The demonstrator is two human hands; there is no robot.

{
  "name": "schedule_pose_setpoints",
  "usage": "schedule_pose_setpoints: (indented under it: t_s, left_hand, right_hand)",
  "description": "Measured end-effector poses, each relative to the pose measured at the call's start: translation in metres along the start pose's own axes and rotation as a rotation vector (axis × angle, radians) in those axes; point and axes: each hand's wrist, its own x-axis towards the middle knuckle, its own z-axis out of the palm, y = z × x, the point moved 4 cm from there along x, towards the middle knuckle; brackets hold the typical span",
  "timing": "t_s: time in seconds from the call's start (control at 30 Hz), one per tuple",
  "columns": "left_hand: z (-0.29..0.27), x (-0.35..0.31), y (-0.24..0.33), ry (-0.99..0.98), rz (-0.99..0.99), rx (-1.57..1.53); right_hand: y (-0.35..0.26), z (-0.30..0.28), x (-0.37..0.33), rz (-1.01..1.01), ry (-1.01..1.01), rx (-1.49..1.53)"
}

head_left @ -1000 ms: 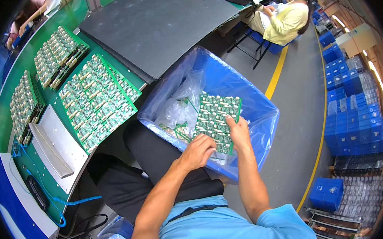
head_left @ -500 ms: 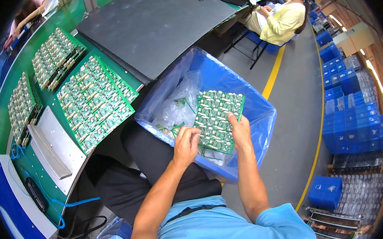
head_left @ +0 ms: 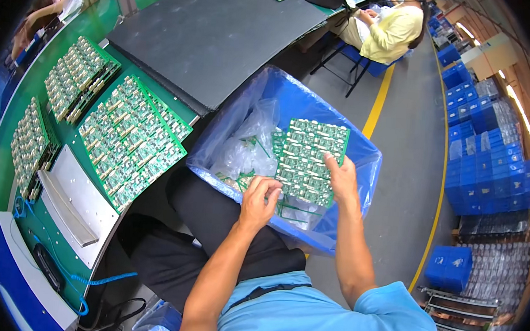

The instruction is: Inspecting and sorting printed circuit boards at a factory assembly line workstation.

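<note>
Above a film-lined blue plastic bin [head_left: 361, 154], the right hand [head_left: 343, 179] pinches a rectangular green circuit panel [head_left: 310, 156]; the curled left hand [head_left: 258, 203] has an unclear grip. Green panel stacks [head_left: 77, 75] and a flat black sheet [head_left: 219, 36] occupy the green bench [head_left: 31, 87] beside grey floor [head_left: 402, 175]

Blue shirt [head_left: 328, 320], short sleeves [head_left: 397, 313]; black trousers [head_left: 207, 214]

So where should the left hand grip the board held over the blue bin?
Probably its lower left edge, from the left: the right hand holds the board by its right edge, thumb on the face, and the left hand is beside the lower left corner. The board looks flat and thin, so pinching its rim should spare the crowded face.
</note>
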Motion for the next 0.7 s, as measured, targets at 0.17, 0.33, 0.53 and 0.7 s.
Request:
schedule_pose_setpoints:
  t_s: [0.17, 0.33, 0.53, 0.7]
  left_hand:
    - [-0.001, -0.001, -0.003, 0.030, -0.040, 0.005]
    - [0.002, -0.002, -0.004, 0.000, -0.050, -0.023]
    - [0.005, -0.001, 0.009, -0.097, 0.200, 0.171]
    - [0.013, -0.005, 0.015, -0.189, 0.382, 0.289]
  right_hand:
    - [-0.002, 0.015, -0.006, 0.032, -0.035, 0.025]
    - [-0.006, 0.016, -0.008, 0.051, -0.063, 0.056]
    - [-0.014, 0.024, -0.016, 0.046, -0.107, -0.044]
    - [-0.006, 0.022, -0.014, -0.022, -0.174, -0.198]
